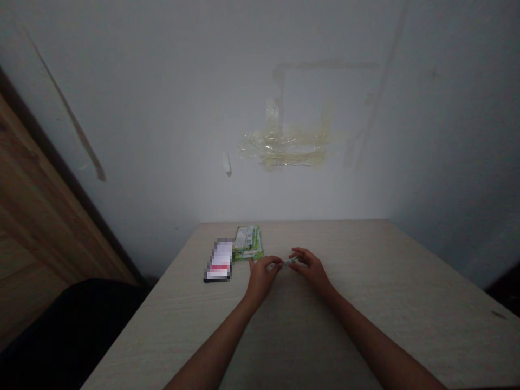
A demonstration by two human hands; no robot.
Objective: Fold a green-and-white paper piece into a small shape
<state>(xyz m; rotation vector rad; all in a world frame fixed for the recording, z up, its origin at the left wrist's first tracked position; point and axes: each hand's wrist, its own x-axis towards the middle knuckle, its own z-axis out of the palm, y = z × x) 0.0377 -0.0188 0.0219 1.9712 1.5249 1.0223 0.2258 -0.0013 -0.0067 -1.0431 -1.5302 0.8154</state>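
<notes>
Both my hands rest on a pale wooden table [365, 303], fingertips meeting near its middle. My left hand [263, 275] is curled, its fingers pinched toward a small pale object [289, 262] between the hands. My right hand [309, 267] pinches the same small object from the other side. The object is too small and dim to name. A green and white packet [247, 242] lies flat just beyond my left hand. A phone [220, 260] with a lit screen lies to the left of the packet.
The table stands against a white wall with old tape marks [284, 146]. A wooden panel [36, 216] runs along the left. A dark rounded shape [60, 325] sits low at the left, beside the table's edge.
</notes>
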